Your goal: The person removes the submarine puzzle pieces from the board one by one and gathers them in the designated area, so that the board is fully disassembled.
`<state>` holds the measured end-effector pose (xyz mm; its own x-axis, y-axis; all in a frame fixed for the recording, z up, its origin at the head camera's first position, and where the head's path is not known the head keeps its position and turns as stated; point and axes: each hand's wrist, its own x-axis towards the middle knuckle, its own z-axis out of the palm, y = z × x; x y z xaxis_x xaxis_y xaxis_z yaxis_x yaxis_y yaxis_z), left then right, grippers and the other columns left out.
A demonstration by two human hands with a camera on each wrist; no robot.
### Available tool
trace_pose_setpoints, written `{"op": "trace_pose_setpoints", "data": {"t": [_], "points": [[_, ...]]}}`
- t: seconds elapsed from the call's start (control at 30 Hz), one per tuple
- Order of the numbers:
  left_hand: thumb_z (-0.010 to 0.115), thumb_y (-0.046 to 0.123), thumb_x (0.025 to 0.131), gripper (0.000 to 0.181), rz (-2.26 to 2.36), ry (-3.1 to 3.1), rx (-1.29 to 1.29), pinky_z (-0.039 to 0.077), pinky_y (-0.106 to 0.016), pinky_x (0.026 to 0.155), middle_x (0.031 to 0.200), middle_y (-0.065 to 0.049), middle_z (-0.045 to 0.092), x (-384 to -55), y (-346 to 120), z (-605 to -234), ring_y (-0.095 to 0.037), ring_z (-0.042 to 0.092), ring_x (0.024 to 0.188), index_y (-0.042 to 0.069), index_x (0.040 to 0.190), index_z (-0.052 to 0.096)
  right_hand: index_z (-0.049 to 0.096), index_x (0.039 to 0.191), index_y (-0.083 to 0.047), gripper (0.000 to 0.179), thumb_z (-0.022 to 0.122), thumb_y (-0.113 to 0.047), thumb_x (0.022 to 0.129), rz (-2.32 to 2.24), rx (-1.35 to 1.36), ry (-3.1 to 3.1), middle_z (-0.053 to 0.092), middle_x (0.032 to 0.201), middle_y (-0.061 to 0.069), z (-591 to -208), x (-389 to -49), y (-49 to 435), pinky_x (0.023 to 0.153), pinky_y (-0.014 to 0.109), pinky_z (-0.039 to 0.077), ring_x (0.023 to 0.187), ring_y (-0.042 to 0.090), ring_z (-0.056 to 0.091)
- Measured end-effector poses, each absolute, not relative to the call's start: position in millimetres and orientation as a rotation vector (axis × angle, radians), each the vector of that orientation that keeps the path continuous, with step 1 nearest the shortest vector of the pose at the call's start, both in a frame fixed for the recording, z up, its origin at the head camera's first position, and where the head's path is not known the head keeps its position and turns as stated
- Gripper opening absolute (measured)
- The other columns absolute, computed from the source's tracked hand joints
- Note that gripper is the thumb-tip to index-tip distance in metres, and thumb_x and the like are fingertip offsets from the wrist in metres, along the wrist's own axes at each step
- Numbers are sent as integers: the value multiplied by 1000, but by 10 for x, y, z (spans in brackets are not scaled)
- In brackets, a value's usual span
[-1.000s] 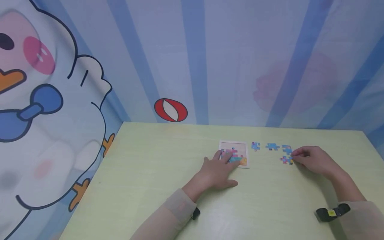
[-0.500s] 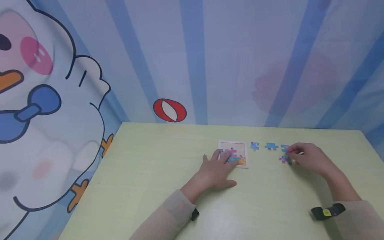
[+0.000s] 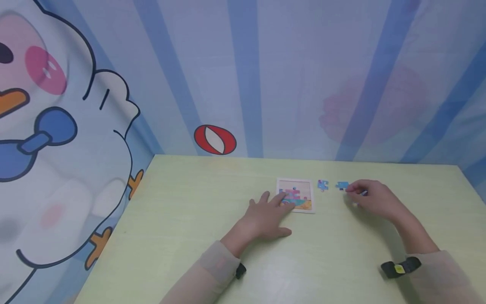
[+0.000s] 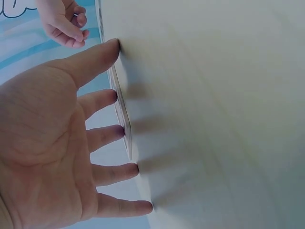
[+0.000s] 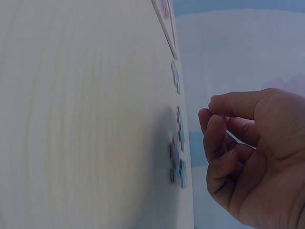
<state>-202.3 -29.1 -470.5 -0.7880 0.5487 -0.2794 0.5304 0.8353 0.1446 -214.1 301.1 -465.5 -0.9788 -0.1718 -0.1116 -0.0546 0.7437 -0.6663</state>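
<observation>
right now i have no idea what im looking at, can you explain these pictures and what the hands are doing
There is no machine here, just a person's two bare hands at a pale table. The wide picture comes from a camera worn on the head; the two close ones are taken from each wrist. On the table lie a partly filled puzzle frame and, to its right, loose puzzle pieces. The left hand is spread, with fingertips at the frame. The right hand is curled over the loose pieces, and no piece shows in its grip.
</observation>
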Motion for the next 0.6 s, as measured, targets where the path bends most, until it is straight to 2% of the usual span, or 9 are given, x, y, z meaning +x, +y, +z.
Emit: {"op": "trace_pose_setpoints", "data": {"t": [0.43, 0.6], "points": [[64, 61, 96, 74, 61, 2702, 826, 31, -70, 112, 173, 4, 17, -2034, -299, -4720, -41, 21, 154, 41, 162, 35, 72, 114, -1, 22, 67, -19, 101, -1137, -253, 2732, 69, 98, 8, -4665, -2232, 2522, 67, 36, 51, 77, 20, 63], [63, 62, 96, 75, 50, 2706, 821, 31, -70, 112, 173, 4, 17, -2023, -296, -4713, -41, 22, 154, 41, 162, 34, 72, 115, -1, 26, 69, -22, 101, -1141, -292, 2712, 70, 101, 9, -4710, -2286, 2359, 71, 35, 53, 84, 21, 64]]}}
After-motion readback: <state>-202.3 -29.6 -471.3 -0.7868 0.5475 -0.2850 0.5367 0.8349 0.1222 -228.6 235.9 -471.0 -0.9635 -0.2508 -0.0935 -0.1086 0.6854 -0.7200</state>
